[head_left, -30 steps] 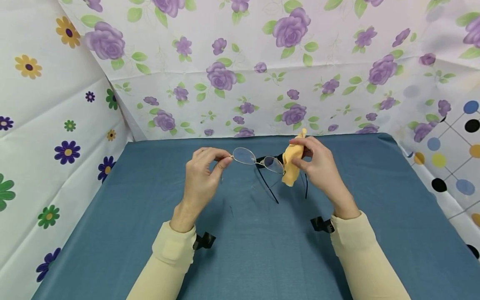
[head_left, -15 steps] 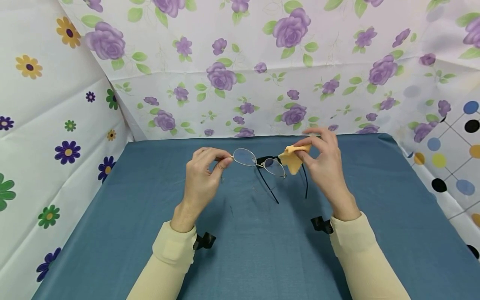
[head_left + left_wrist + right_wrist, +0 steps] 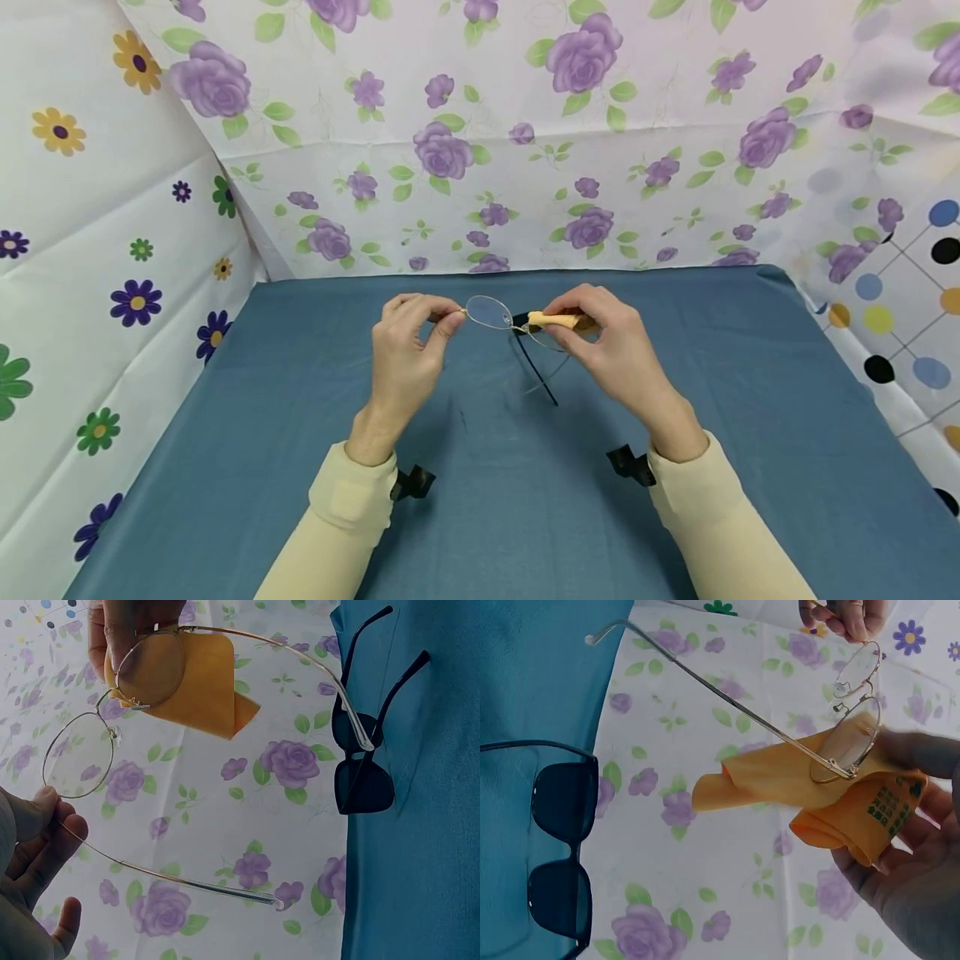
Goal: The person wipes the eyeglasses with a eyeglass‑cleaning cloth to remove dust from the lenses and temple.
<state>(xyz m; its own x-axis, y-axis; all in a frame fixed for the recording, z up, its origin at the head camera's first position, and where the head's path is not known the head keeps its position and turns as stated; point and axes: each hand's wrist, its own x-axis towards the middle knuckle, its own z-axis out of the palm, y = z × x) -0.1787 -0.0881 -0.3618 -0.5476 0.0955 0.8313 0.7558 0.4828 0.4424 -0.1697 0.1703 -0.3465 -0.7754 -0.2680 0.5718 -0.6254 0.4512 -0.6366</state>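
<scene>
My left hand (image 3: 408,354) pinches thin gold-rimmed eyeglasses (image 3: 488,312) at the hinge by the left lens, holding them up above the table. Both temples are unfolded, as the left wrist view shows. With my right hand (image 3: 618,354) I hold a yellow cleaning cloth (image 3: 765,776) folded against the other lens, thumb on one side and fingers on the other. Dark green print marks the cloth. That lens is largely covered in the head view. Black sunglasses (image 3: 364,784) lie on the table behind the eyeglasses, their temples spread, partly hidden by my right hand in the head view.
A blue cloth (image 3: 517,517) covers the table. White sheeting with purple flowers (image 3: 442,152) rises at the back, and other patterned sheets hang at both sides. Each wrist wears a black camera mount (image 3: 632,465).
My right hand drew the cloth off the right lens and shifted its hold, then came back left, bringing the cloth over that lens again. The left hand and eyeglasses stay nearly still.
</scene>
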